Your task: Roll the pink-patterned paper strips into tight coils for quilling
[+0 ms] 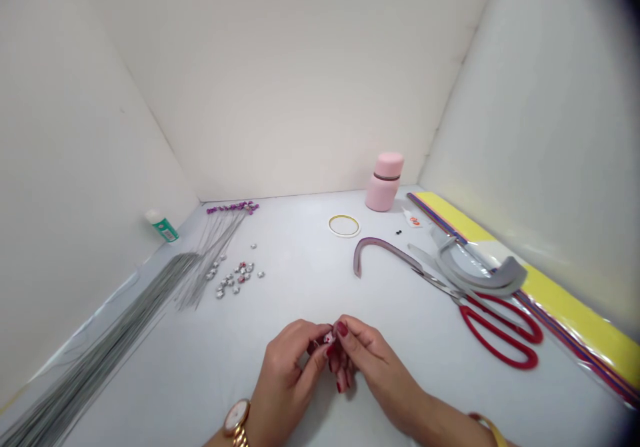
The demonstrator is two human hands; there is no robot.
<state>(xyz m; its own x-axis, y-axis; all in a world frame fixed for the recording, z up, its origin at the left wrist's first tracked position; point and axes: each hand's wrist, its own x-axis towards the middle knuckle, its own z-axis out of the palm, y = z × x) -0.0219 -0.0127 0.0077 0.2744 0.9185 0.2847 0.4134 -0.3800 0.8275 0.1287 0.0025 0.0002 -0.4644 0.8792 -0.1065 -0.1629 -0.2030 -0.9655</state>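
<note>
Near the front middle of the table, my left hand (pixel 293 364) and my right hand (pixel 383 370) meet with their fingertips closed. Between them is a small whitish paper star (pixel 329 338) with reddish marks. The thumb and forefinger of my left hand pinch it, and my right thumb and forefinger press together at its right side. Fingers partly cover the star, so its full shape is hidden. Beyond my left hand lie several small silver paper stars (pixel 231 281), a few with red on them.
Grey wires (pixel 115 340) run along the left, near purple-tipped stems (pixel 233 208) and a green-labelled glue bottle (pixel 163 226). A tape ring (pixel 331 228) and pink flask (pixel 383 184) stand farther back. Red-handled scissors (pixel 493 350), curled grey strips (pixel 473 280) and yellow paper packs (pixel 565 300) lie right.
</note>
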